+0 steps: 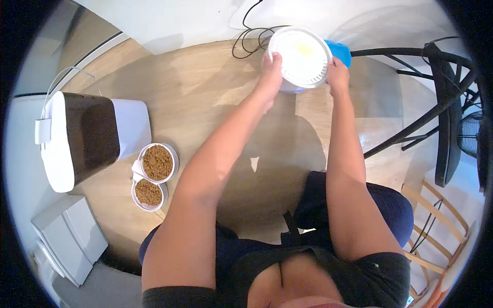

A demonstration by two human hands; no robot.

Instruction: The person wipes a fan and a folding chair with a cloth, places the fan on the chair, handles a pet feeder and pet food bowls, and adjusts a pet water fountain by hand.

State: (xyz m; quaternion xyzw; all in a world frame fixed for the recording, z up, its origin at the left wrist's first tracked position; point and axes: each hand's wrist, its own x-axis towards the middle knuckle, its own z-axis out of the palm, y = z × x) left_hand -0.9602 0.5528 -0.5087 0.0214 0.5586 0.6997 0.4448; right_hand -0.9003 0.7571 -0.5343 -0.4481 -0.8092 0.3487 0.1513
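A round white lid or container with a slotted rim (300, 57) is held out near the wall. My left hand (271, 77) grips its left side, with the thumb on the rim. On its right side my right hand (337, 74) is closed round the edge. Beneath the round top, part of a pale body shows; the rest is hidden. A blue object (340, 53) lies just behind my right hand. Loops of black cable (251, 42) are on the floor and wall to the left of the container.
A white and dark pet feeder (92, 138) stands at the left, beside two bowls of brown kibble (157, 162) (148, 193). Black metal furniture legs (411, 128) are on the right, above a wooden rack (436, 226). A grey box (72, 236) sits at the lower left.
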